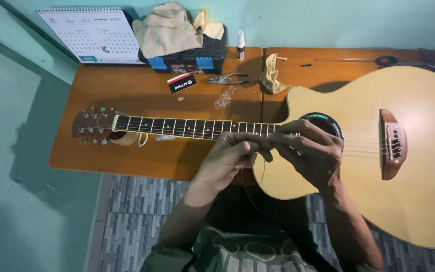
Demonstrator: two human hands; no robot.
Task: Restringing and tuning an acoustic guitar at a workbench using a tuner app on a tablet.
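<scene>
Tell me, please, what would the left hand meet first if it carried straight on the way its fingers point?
Most likely the right hand: the left hand points rightward, fingertips almost meeting it above the guitar; depth is hard to judge.

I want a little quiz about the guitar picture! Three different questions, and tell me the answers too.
1. True or false: the guitar lies flat on the wooden table.
2. What do the left hand and right hand pinch between them? A) a thin guitar string B) a spoon C) a pencil
3. Fill in: the pliers lie beside a crumpled yellow ____.

Key: 1 true; 2 A; 3 cloth.
</scene>
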